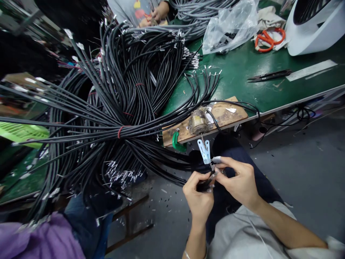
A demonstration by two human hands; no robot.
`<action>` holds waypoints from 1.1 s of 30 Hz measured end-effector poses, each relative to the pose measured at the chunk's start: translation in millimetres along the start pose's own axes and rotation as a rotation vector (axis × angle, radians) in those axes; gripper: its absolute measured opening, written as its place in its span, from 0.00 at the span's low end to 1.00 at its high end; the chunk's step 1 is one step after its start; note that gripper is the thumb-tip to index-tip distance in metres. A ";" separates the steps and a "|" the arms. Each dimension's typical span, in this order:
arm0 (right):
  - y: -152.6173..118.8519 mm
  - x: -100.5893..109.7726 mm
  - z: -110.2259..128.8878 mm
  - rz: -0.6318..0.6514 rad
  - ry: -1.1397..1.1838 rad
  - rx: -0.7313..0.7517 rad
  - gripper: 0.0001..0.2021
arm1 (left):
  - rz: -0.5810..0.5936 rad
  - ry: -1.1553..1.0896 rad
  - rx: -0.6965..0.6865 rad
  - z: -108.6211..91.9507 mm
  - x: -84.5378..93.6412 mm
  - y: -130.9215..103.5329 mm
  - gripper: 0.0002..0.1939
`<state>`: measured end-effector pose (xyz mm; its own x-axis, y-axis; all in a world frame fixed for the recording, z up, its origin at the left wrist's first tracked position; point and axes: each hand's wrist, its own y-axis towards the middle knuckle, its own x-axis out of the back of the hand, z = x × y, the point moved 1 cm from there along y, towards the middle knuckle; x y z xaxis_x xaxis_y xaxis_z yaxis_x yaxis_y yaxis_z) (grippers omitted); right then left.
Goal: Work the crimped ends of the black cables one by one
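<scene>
My left hand (198,196) is closed around the end of a black cable (205,185), below the board's edge. Thumb and fingers of my right hand (238,179) pinch at the cable's tip, where fine strands seem to show; the fingers partly hide it. Just above the fingertips hangs a light blue clothes peg (204,151), its lower end close to or touching the strands. The peg is on the thin shaft of a small, grimy motor-like cylinder (198,122). That cylinder sits on a wooden board (229,112), with a green clamp (178,141) at its edge.
Big bundles of black cables (140,79) with white-tipped ends spread over the left. On the green table (239,72) are tweezers (269,75), orange-handled scissors (269,39), a plastic bag (229,27) and a white fan-like housing (309,32). Co-workers sit opposite and at left.
</scene>
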<state>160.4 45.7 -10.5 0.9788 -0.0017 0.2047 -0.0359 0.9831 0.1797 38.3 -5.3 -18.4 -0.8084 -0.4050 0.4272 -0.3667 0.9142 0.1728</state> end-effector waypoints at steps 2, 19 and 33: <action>-0.1 -0.8 -5.1 0.023 0.105 -0.053 0.11 | -0.007 0.014 0.025 -2.2 3.3 0.7 0.05; 1.9 7.3 -7.4 0.217 -0.066 0.025 0.04 | 0.109 -0.063 0.039 1.7 4.2 9.0 0.02; 2.1 -1.3 -13.9 0.311 0.348 0.023 0.08 | 0.414 -0.202 0.113 -1.2 17.5 25.3 0.14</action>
<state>162.0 50.4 -23.8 0.9300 0.3581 -0.0824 -0.3392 0.9228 0.1829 15.5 10.7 -5.5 -0.9665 -0.0124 0.2564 -0.0335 0.9964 -0.0780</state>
